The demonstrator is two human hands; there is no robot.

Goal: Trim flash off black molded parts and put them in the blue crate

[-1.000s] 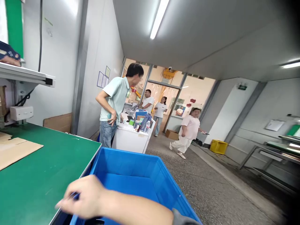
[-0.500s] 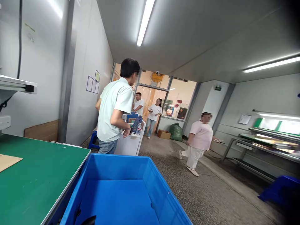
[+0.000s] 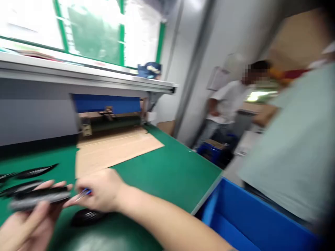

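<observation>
At the lower left, my left hand (image 3: 34,219) is closed round a long, glossy black curved piece (image 3: 40,198), blurred by motion. Close beside it, my right hand (image 3: 101,190) grips a slim pen (image 3: 85,192) with a blue end, its index finger reaching toward the black piece. Whether that finger touches the piece I cannot tell. Below my right wrist another black piece (image 3: 86,217) lies on the green tabletop (image 3: 167,170). More black pieces (image 3: 35,172) rest at the far left, past my left hand.
A cardboard sheet (image 3: 112,150) runs under a blue-covered opening (image 3: 107,104) at the back. Above is a white shelf (image 3: 104,78). At the right are a blue bin (image 3: 251,216) and a person in a pale green shirt (image 3: 295,139); another person (image 3: 227,101) stands farther back.
The view has swung left from the room and bin to the green table. Both my hands are now in view, one with a black piece, the other with a pen.
</observation>
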